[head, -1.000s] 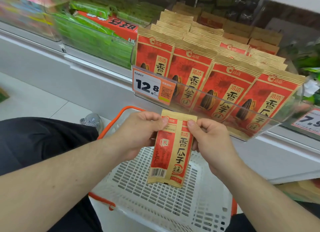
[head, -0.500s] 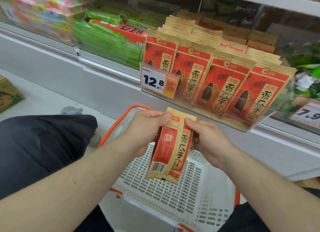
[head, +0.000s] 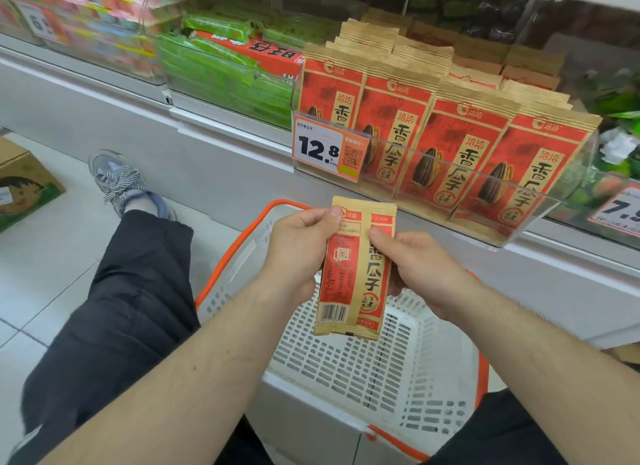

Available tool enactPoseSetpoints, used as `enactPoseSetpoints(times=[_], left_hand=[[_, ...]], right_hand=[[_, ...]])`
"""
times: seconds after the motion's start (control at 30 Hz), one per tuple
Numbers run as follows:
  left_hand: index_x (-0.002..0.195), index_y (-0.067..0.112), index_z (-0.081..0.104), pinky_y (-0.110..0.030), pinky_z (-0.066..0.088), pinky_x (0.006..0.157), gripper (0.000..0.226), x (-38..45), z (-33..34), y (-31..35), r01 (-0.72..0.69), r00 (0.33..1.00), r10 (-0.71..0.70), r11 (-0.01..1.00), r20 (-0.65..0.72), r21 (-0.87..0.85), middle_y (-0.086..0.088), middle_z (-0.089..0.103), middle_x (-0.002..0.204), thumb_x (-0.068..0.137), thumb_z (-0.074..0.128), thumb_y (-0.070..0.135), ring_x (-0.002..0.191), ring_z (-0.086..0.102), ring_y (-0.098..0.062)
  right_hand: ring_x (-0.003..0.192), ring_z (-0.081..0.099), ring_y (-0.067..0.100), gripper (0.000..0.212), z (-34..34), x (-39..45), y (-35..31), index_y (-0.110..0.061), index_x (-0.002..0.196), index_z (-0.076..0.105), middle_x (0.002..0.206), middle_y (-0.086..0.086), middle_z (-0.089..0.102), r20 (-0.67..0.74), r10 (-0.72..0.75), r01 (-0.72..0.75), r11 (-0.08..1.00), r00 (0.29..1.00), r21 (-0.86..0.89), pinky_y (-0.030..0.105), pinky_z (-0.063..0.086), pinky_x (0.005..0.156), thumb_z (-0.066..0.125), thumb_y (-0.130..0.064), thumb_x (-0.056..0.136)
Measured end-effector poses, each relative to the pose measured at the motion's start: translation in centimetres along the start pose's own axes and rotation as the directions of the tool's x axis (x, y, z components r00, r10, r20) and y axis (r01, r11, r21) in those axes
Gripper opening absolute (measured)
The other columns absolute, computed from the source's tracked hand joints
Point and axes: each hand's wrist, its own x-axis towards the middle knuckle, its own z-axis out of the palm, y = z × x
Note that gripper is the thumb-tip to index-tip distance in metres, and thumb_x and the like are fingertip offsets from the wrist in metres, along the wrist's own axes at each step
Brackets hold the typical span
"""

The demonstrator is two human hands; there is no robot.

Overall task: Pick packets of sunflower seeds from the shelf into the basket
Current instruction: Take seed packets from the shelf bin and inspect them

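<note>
I hold one red and tan packet of sunflower seeds (head: 349, 284) upright above the white basket (head: 349, 371), back side toward me with its barcode at the bottom. My left hand (head: 298, 246) pinches the packet's top left corner between thumb and fingers. My right hand (head: 415, 263) grips its right edge, thumb on the front. Several more packets of the same kind (head: 446, 132) stand in rows in a clear shelf tray (head: 519, 218) just above and to the right.
An orange price tag reading 12.8 (head: 329, 149) hangs on the tray front. Green packets (head: 225, 76) fill the bin to the left. The basket has orange handles (head: 228, 256). My black-trousered leg (head: 114, 308) and grey shoe (head: 121, 184) lie left; a cardboard box (head: 20, 180) sits far left.
The view has shifted, and the shelf now sits higher and further right. The packet stays in both hands over the basket; my right hand has slid lower along its right edge.
</note>
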Motion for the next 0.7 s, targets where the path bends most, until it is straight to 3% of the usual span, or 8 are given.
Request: enactPoseSetpoints(times=[0.2, 0.33, 0.43, 0.57, 0.7], left_hand=[[0.105, 0.002, 0.070, -0.047, 0.061, 0.078, 0.021, 0.1, -0.2, -0.7, 0.021, 1.000, -0.021, 0.999, 0.005, -0.039, -0.017, 0.076, 0.092, 0.097, 0.061, 0.018, 0.081, 0.073, -0.031], [0.107, 0.000, 0.069, -0.049, 0.061, 0.075, 0.023, 0.2, -0.4, -0.9, 0.035, 0.999, -0.036, 0.995, -0.008, -0.090, -0.019, 0.075, 0.094, 0.096, 0.061, 0.019, 0.082, 0.073, -0.033], [0.105, 0.000, 0.069, -0.047, 0.061, 0.071, 0.023, 0.3, -0.1, -0.7, 0.033, 0.999, -0.035, 0.992, -0.015, -0.119, -0.019, 0.075, 0.092, 0.096, 0.061, 0.019, 0.078, 0.073, -0.032], [0.101, 0.001, 0.070, -0.047, 0.062, 0.068, 0.019, 0.1, 0.7, -0.6, 0.033, 0.999, -0.037, 0.993, -0.026, -0.116, -0.018, 0.075, 0.089, 0.096, 0.061, 0.018, 0.076, 0.073, -0.031], [0.099, 0.003, 0.070, -0.047, 0.061, 0.069, 0.017, 0.3, 1.2, -0.7, 0.033, 0.998, -0.039, 0.994, -0.051, -0.099, -0.017, 0.075, 0.087, 0.095, 0.064, 0.018, 0.075, 0.073, -0.031]], right_hand=[[0.050, 0.056, 0.019, 0.050, -0.1, -0.5, -0.2, 0.006, 0.085, 0.065, 0.071, 0.016, 0.072, -0.012, -0.007, 0.007, 0.999, 1.000, -0.043, 0.034, 0.045, 0.056, 0.050, -0.039, 0.102], [0.057, 0.061, 0.018, 0.040, -0.4, -1.7, -1.1, -0.010, 0.081, 0.067, 0.074, 0.006, 0.075, 0.110, 0.042, -0.027, 0.991, 0.993, -0.132, 0.032, 0.048, 0.060, 0.051, -0.041, 0.101], [0.058, 0.062, 0.016, 0.039, -1.0, -2.3, -1.1, -0.012, 0.087, 0.071, 0.080, 0.003, 0.077, 0.184, 0.066, -0.017, 0.967, 0.981, -0.255, 0.029, 0.050, 0.061, 0.051, -0.043, 0.100], [0.056, 0.062, 0.015, 0.036, -1.7, -2.7, -1.2, -0.011, 0.082, 0.071, 0.077, 0.002, 0.077, 0.177, 0.039, 0.008, 0.967, 0.983, -0.255, 0.030, 0.050, 0.061, 0.053, -0.038, 0.098], [0.057, 0.064, 0.013, 0.028, -2.3, -2.9, -1.1, -0.013, 0.096, 0.071, 0.084, 0.003, 0.077, 0.232, 0.054, 0.007, 0.967, 0.971, -0.254, 0.026, 0.050, 0.059, 0.057, -0.038, 0.096]])
